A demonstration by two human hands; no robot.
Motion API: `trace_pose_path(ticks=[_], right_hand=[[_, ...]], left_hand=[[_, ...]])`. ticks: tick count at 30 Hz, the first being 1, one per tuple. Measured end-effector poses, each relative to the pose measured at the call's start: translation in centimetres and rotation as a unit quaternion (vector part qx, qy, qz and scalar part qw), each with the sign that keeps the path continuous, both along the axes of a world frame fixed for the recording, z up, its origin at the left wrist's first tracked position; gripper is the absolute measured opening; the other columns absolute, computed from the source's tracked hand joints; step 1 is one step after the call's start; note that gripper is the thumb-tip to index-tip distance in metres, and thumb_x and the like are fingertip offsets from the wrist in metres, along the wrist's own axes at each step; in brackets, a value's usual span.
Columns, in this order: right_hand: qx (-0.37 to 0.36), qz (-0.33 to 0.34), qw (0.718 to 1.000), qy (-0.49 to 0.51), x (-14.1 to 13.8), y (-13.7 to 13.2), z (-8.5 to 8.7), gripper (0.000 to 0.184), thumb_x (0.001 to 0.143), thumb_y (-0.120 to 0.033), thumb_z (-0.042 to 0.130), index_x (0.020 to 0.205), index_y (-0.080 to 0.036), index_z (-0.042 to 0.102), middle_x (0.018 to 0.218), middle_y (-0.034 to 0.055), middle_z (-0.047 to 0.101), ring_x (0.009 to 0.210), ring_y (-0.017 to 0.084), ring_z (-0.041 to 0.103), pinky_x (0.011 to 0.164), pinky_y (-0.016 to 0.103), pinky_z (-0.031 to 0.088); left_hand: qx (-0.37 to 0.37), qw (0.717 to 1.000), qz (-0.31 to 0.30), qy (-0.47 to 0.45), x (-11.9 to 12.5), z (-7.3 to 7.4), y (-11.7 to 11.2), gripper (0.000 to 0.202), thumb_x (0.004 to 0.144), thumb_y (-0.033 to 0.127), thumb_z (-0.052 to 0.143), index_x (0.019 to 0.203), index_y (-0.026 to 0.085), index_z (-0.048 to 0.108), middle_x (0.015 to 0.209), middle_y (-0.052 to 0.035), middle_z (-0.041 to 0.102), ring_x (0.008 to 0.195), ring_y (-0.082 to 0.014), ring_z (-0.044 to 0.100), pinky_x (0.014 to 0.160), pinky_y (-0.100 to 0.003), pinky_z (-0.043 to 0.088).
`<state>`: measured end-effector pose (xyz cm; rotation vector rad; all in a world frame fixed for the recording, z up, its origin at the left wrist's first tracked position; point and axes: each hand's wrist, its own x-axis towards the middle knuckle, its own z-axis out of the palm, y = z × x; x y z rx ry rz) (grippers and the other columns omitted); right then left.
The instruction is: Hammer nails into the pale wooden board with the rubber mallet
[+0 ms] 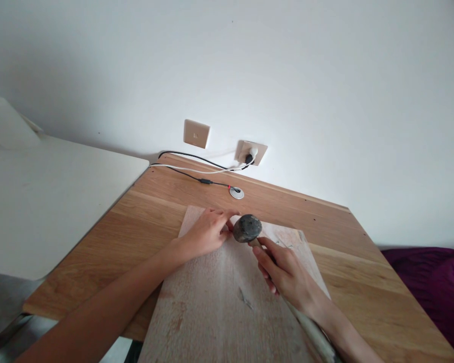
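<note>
My right hand [283, 267] wraps round the handle [306, 322] of a mallet, close under its dark rounded head [247, 228]. The long handle runs back under my forearm. At the far part of a pale, worn wooden board [212, 302], my left hand [210, 231] rests with thumb and fingers drawn together beside the mallet head. Whatever is between those fingertips is too small or hidden by the head. Small thin pieces like nails [289, 246] show on the board just beyond my right hand.
Under the board is a brown wooden desk [348, 257] against a white wall. Black and white cables run from a wall socket [258, 151] past a round cable hole [236, 192]. A white table [60, 201] adjoins at left. Purple cloth [427, 282] lies at right.
</note>
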<state>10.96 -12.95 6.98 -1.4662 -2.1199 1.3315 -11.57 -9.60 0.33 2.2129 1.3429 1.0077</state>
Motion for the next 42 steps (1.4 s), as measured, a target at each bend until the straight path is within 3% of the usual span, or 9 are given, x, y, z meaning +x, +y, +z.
trace_pose_path(ticks=[8, 19, 25, 29, 31, 34, 36, 42], right_hand=[[-0.004, -0.004, 1.0, 0.002, -0.1, -0.1, 0.2, 0.038, 0.102, -0.057, 0.041, 0.098, -0.021, 0.053, 0.058, -0.0075, 0.05, 0.041, 0.01, 0.053, 0.039, 0.02, 0.04], [-0.007, -0.013, 1.0, 0.007, -0.1, -0.2, 0.0, 0.039, 0.103, -0.057, 0.041, 0.105, -0.021, 0.056, 0.058, -0.0077, 0.05, 0.041, 0.011, 0.053, 0.041, 0.021, 0.04], [-0.007, -0.028, 1.0, 0.004, 2.2, -1.9, -0.6, 0.044, 0.103, -0.061, 0.04, 0.103, -0.021, 0.057, 0.053, -0.0083, 0.049, 0.042, 0.011, 0.05, 0.044, 0.022, 0.04], [-0.042, -0.053, 0.998, -0.006, 4.0, -3.2, -1.7, 0.047, 0.101, -0.066, 0.041, 0.104, -0.021, 0.055, 0.059, -0.0077, 0.05, 0.043, 0.011, 0.051, 0.044, 0.023, 0.041], [-0.051, -0.052, 0.997, -0.006, 4.6, -3.7, -2.3, 0.048, 0.102, -0.066, 0.039, 0.104, -0.021, 0.055, 0.059, -0.0072, 0.051, 0.044, 0.011, 0.051, 0.045, 0.023, 0.042], [-0.063, -0.054, 0.996, 0.01, 4.9, -3.9, -2.8, 0.048, 0.103, -0.065, 0.037, 0.11, -0.02, 0.054, 0.056, -0.0077, 0.05, 0.044, 0.012, 0.05, 0.045, 0.023, 0.041], [-0.071, -0.06, 0.995, 0.027, 4.9, -3.9, -3.0, 0.048, 0.104, -0.064, 0.036, 0.115, -0.02, 0.053, 0.054, -0.0085, 0.049, 0.043, 0.012, 0.049, 0.045, 0.023, 0.04], [-0.074, -0.072, 0.993, 0.058, 5.0, -3.8, -3.4, 0.049, 0.102, -0.065, 0.041, 0.109, -0.019, 0.056, 0.053, -0.0084, 0.049, 0.042, 0.01, 0.047, 0.043, 0.021, 0.038]], left_hand=[[-0.008, 1.0, 0.001, 0.001, 0.1, 0.4, 0.0, 0.051, 0.081, 0.003, 0.067, 0.128, 0.021, 0.061, 0.099, -0.0037, 0.078, 0.102, -0.0245, 0.071, 0.096, -0.04, 0.048], [-0.011, 1.0, -0.004, -0.012, 0.1, 0.3, 0.0, 0.052, 0.081, 0.001, 0.065, 0.129, 0.022, 0.06, 0.099, -0.0027, 0.078, 0.097, -0.0224, 0.072, 0.096, -0.039, 0.048], [-0.013, 1.0, 0.008, -0.004, 0.0, 0.0, -0.3, 0.056, 0.083, 0.008, 0.07, 0.135, 0.022, 0.052, 0.099, -0.0027, 0.075, 0.104, -0.025, 0.069, 0.099, -0.043, 0.047], [0.035, 0.999, 0.017, 0.018, 0.0, 1.1, -1.6, 0.046, 0.083, 0.016, 0.071, 0.125, 0.019, 0.052, 0.112, -0.0079, 0.068, 0.109, -0.0265, 0.062, 0.097, -0.043, 0.047], [0.049, 0.998, -0.02, 0.023, 0.3, 2.3, -2.7, 0.032, 0.083, 0.014, 0.069, 0.11, 0.02, 0.053, 0.109, -0.0071, 0.066, 0.106, -0.0248, 0.062, 0.095, -0.039, 0.047], [0.029, 0.985, -0.167, 0.041, 1.2, 4.0, -4.5, 0.028, 0.082, 0.009, 0.066, 0.102, 0.021, 0.052, 0.099, -0.0018, 0.067, 0.095, -0.0192, 0.063, 0.092, -0.032, 0.046], [0.027, 0.97, -0.229, 0.07, 1.8, 4.5, -5.4, 0.025, 0.082, 0.009, 0.066, 0.099, 0.021, 0.053, 0.094, -0.0009, 0.067, 0.092, -0.0188, 0.063, 0.091, -0.032, 0.046], [0.054, 0.948, -0.28, 0.14, 3.0, 3.1, -6.3, 0.019, 0.084, 0.013, 0.064, 0.1, 0.021, 0.056, 0.092, -0.0029, 0.07, 0.097, -0.0224, 0.062, 0.095, -0.037, 0.046]])
